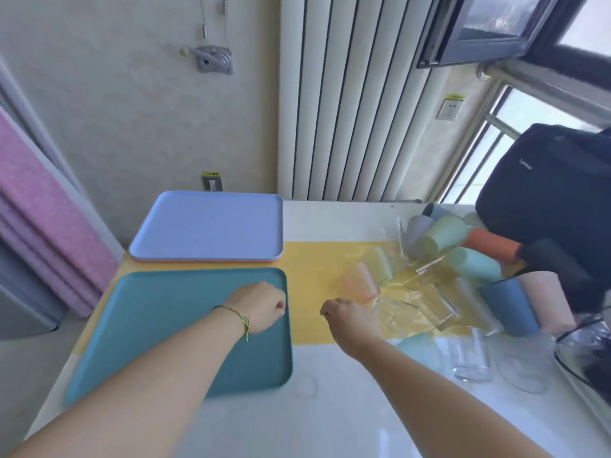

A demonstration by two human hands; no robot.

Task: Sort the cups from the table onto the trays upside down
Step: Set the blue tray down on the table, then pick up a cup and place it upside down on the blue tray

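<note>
A teal tray (148, 325) lies near me on the left, and a lilac tray (208, 226) lies behind it; neither holds a cup. Several cups lie jumbled at the right: a pink translucent cup (360, 282), clear glasses (429, 305), green (443, 236), mint (476, 264), blue (509, 305) and orange (489, 242) plastic cups. My left hand (259, 305) hovers over the teal tray's right edge with fingers curled, holding nothing. My right hand (350, 317) is by a lying clear glass; its fingers are hidden behind the hand.
A black laptop bag (549, 193) and cables sit at the table's right edge behind the cups. A yellow mat (314, 276) covers the table's middle. A clear glass (469, 358) and a pale teal cup (420, 352) stand near the front right. A radiator stands behind the table.
</note>
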